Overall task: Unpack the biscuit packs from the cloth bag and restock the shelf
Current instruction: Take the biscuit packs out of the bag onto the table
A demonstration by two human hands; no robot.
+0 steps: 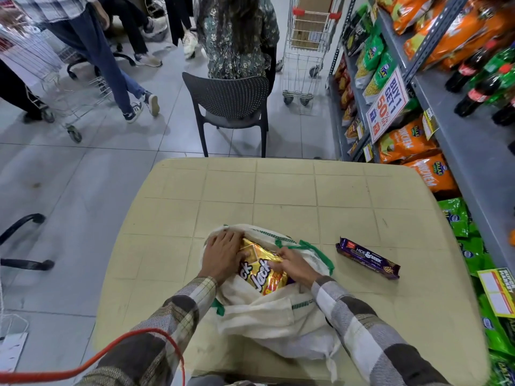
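A cream cloth bag (278, 316) with green trim lies open on the beige table (278, 190). A gold "Jack" biscuit pack (263, 271) sticks out of its mouth. My left hand (223, 253) grips the pack's left side at the bag's rim. My right hand (292, 264) holds the pack's right edge, fingers curled over it. A purple Hide & Seek biscuit pack (367, 259) lies flat on the table to the right of the bag, apart from both hands.
A grey shelf unit (459, 151) along the right holds orange and green snack bags and cola bottles. A dark chair (231, 107) stands beyond the table's far edge, with a person and trolleys (306, 51) behind it. An orange cord (111, 355) crosses my left sleeve.
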